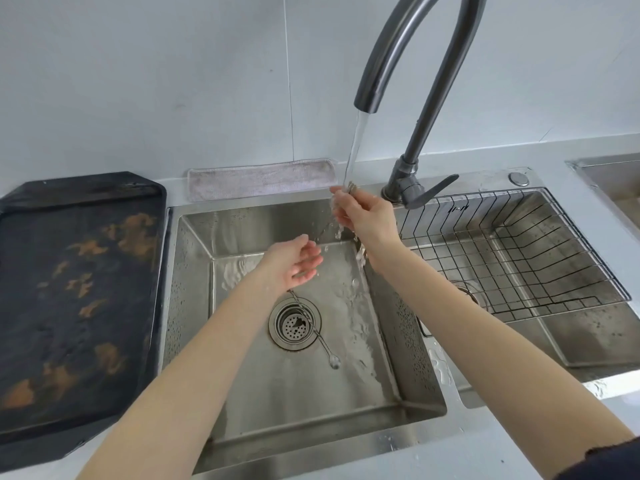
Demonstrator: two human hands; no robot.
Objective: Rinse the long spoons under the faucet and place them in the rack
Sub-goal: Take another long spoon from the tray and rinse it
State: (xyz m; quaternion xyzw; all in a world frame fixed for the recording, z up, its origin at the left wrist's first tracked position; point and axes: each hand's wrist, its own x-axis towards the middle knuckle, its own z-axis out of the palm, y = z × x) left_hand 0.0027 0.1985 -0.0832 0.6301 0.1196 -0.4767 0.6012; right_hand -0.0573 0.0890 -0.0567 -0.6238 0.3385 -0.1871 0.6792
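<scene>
Water runs from the dark curved faucet [388, 60] onto my right hand [363, 216], which is shut on a bundle of long thin metal spoons [350, 187]; their top ends stick up into the stream and their lower ends are mostly hidden behind my wrist. My left hand [296, 263] hovers lower in the left basin, palm up, fingers loosely curled, holding nothing. One long spoon [317, 332] lies on the basin floor across the round drain [294, 323], bowl end toward me. The black wire rack [519, 251] sits in the right basin with nothing in it.
A dark tray [76, 289] with orange-brown stains lies on the counter left of the steel sink [194, 271]. A grey cloth [259, 180] rests along the back edge. The faucet lever [429, 195] points right. Another steel basin [609, 181] shows at far right.
</scene>
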